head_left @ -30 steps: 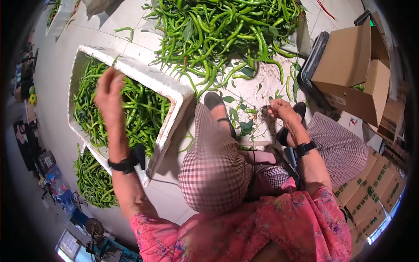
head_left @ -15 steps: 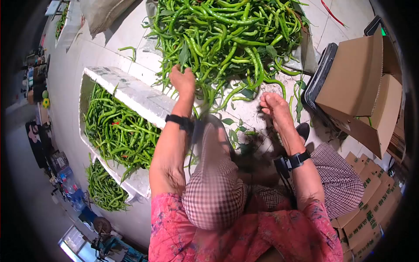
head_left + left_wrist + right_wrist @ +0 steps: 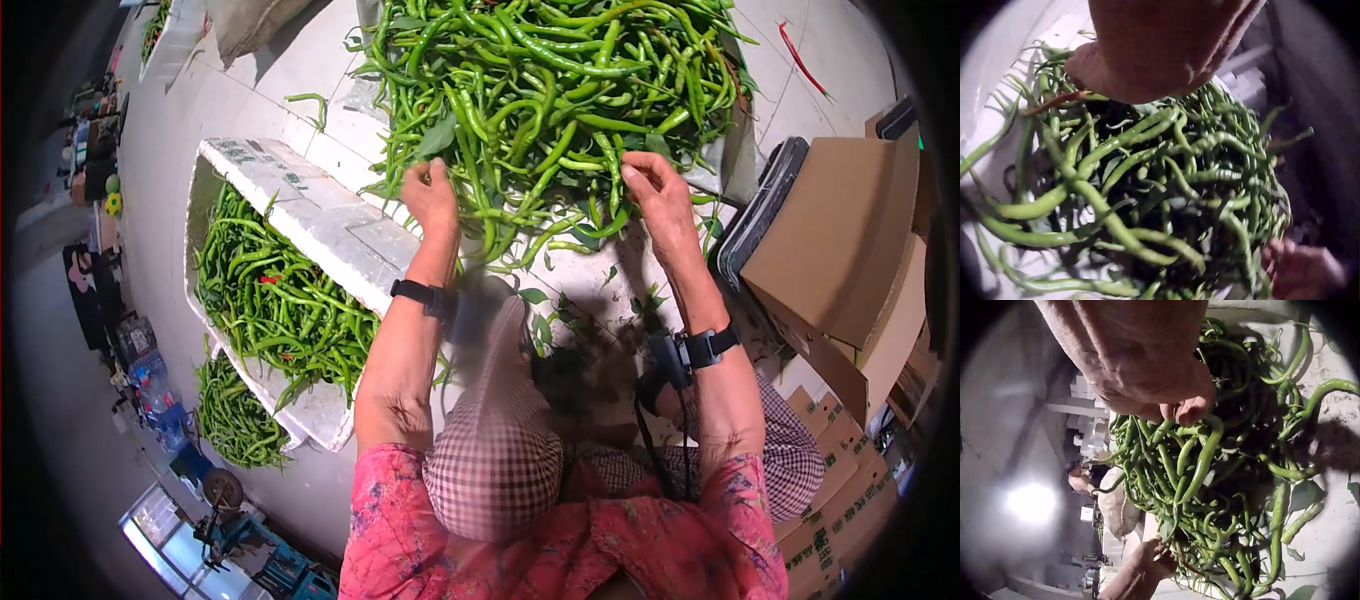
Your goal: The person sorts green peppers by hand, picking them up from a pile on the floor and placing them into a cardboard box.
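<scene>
Green chili peppers (image 3: 560, 90) lie in a big tangled pile with some leaves. My left hand (image 3: 432, 205) reaches the near left edge of this pile, fingers loosely bent and thumb apart. Nothing shows held in it. My right hand (image 3: 668, 205) is at the near right edge, finger and thumb spread beside a curved pepper (image 3: 612, 172). The right wrist view has my right fingertips (image 3: 1192, 411) bent right above a long pepper (image 3: 1205, 459). To the left, a tilted white foam box (image 3: 330, 245) holds many more green peppers (image 3: 275, 300).
Another heap of green peppers (image 3: 238, 412) is beside the foam box. Cardboard boxes (image 3: 830, 240) stand at right by a black tray (image 3: 765, 205). A red pepper (image 3: 803, 62) and a stray green pepper (image 3: 310, 105) lie on the floor. Leaves (image 3: 545, 325) litter the floor near my feet.
My left hand has moved from over the foam box, rightward to the pile's edge. My right hand has risen from near my foot to the pile.
</scene>
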Demonstrator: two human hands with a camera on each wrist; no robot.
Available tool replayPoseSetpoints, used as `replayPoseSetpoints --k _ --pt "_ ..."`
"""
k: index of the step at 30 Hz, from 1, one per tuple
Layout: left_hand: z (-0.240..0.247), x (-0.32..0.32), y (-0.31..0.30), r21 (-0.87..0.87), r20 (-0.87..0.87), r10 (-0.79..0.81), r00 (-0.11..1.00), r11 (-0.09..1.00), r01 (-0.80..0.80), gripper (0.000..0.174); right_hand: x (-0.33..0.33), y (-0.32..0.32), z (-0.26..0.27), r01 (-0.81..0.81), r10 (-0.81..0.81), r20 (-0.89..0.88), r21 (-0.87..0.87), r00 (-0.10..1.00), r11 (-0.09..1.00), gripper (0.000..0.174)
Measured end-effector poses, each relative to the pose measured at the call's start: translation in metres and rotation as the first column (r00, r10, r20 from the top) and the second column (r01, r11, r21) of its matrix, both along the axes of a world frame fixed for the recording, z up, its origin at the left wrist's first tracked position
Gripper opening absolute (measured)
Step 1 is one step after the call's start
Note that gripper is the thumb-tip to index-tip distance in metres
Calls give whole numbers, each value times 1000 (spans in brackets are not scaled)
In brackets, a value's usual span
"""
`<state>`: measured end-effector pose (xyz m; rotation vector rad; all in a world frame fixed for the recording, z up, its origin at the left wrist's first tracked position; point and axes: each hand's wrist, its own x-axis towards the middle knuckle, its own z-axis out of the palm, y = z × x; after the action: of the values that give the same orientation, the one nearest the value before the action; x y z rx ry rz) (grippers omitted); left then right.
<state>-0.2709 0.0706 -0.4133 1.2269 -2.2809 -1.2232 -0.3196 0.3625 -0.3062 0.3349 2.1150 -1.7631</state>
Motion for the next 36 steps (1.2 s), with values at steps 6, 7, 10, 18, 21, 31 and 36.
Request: replayPoseSetpoints --k 6,7,10,18,21,31,36 --pt "9 -43 -17 -59 235 -74 969 994 91 51 27 -5 2 74 -76 75 23 994 997 20" --pt "3 -40 -12 -100 254 -78 964 989 106 55 32 -6 4 22 -20 -26 87 999 996 18" --pt "13 -32 17 -5 203 -71 977 997 73 73 19 -12 33 -11 48 -154 235 987 972 18" --pt "84 -40 78 388 -234 -195 952 879 276 49 -82 -27 43 78 518 -680 641 519 764 40" --pt "80 -69 67 430 -220 -216 951 854 293 58 -108 -34 35 7 658 -567 760 495 650 52" --pt "90 -84 95 759 -324 -92 942 569 316 88 -160 -62 31 -270 864 -133 917 485 293 63" --pt "98 -93 97 814 -405 3 914 457 359 83 -154 -60 13 -286 799 -274 831 535 477 59"
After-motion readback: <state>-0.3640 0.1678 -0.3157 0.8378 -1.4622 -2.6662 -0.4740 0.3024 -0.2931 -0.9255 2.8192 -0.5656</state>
